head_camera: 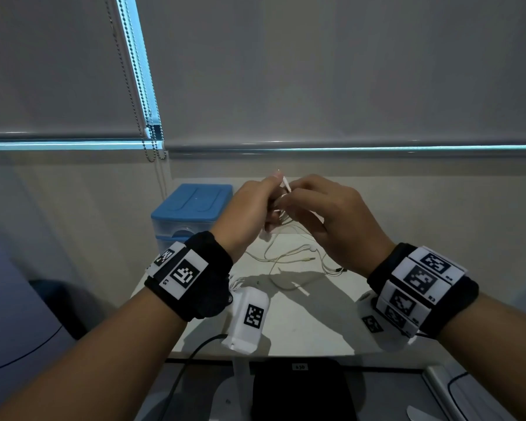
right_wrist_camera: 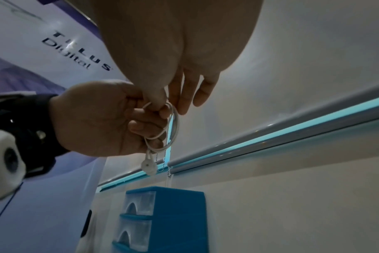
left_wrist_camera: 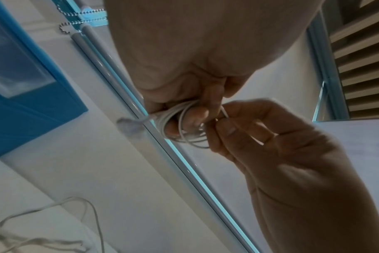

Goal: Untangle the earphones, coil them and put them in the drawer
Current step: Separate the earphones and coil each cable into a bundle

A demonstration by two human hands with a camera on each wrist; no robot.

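In the head view the backs of the left hand [head_camera: 246,214] and right hand [head_camera: 334,220] hide most of the coiled earphones [head_camera: 281,205]; only a short white tip shows above the fingers [head_camera: 274,180]. The earbud [left_wrist_camera: 128,125] in the left wrist view is blurred. The drawer unit [head_camera: 192,214] at the worktop's [head_camera: 310,326] far left corner is partly covered by the left wrist. A second loose cable [head_camera: 289,258] on the worktop, perhaps another pair, is too thin to trace.

Grey roller blinds [head_camera: 316,71] lowered, bead chain [head_camera: 140,95] hanging; black pouch [head_camera: 301,393] below white table [head_camera: 310,326].
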